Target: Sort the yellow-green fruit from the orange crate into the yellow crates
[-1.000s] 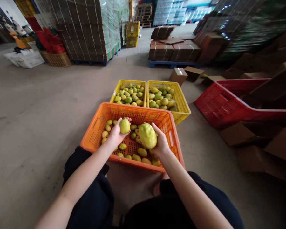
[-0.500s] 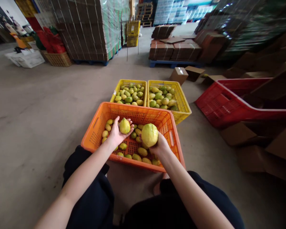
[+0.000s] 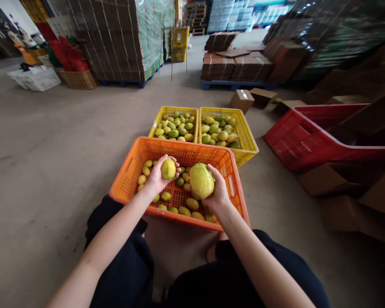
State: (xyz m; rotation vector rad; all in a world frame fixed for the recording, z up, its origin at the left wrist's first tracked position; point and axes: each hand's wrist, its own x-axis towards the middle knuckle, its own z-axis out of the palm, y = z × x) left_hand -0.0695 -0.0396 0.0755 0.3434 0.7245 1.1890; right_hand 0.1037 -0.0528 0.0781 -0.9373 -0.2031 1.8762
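Note:
Over the orange crate (image 3: 123, 179), my left hand (image 3: 158, 176) is closed around a small yellow-green lemon (image 3: 168, 168). To its right, my right hand (image 3: 220, 190) grips a much larger, bumpy yellow-green citrus fruit (image 3: 202, 180), its thumb along the upper right side. Both fruits are held above the crate, apart from each other. Inside the orange crate, several lemons (image 3: 191, 203) lie along the left side, the near edge and the middle, partly hidden by my hands.
Two yellow crates (image 3: 246, 136) of green and yellow lemons stand just beyond the orange one. A red crate (image 3: 288, 141) with cardboard in it is at the right, beside open cardboard boxes (image 3: 324, 182). Farther back are a wrapped pallet stack (image 3: 112, 42) and bundled cardboard (image 3: 218, 67).
My left fingers have curled from an open palm around the lemon, which has turned. My right hand has rotated the large fruit, and its thumb now shows on the side.

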